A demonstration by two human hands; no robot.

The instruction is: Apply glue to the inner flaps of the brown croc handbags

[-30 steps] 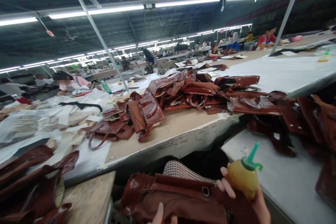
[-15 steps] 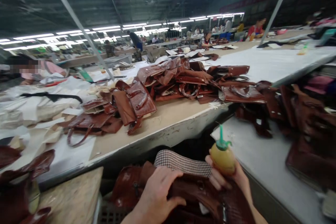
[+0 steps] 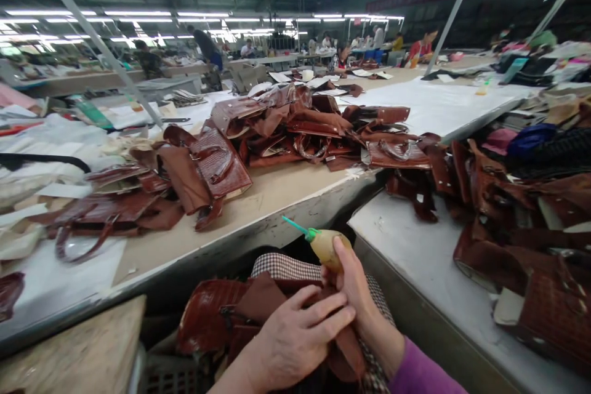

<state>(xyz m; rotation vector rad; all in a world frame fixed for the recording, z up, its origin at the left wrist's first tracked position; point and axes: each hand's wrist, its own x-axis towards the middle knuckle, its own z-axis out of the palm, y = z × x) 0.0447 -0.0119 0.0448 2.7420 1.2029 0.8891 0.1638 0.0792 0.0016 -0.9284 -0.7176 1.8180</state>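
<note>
In my right hand (image 3: 357,286) is a yellowish squeeze bottle (image 3: 325,247) with a thin green nozzle, tilted so that the nozzle points up and left. My left hand (image 3: 302,332) is closed on a brown leather bag (image 3: 346,354) lying on my lap, its fingertips close against my right hand. Glossy crocodile-pattern leather and a dark zipper pull show on the bag's left part (image 3: 207,314). Black-and-white checked cloth (image 3: 286,266) lies under and behind the bag. What the left fingertips pinch is partly hidden.
Brown handbags (image 3: 221,163) are heaped on the long table (image 3: 277,191) ahead. More bags (image 3: 545,295) lie on the pale table (image 3: 415,271) to my right. A worn board (image 3: 78,345) is at lower left, beside a plastic crate (image 3: 170,375). Several people work farther back.
The bottle has gone from upright to tilted left and moved left. My left hand has come over to my right hand, and the bag has shifted on my lap. The view has turned right.
</note>
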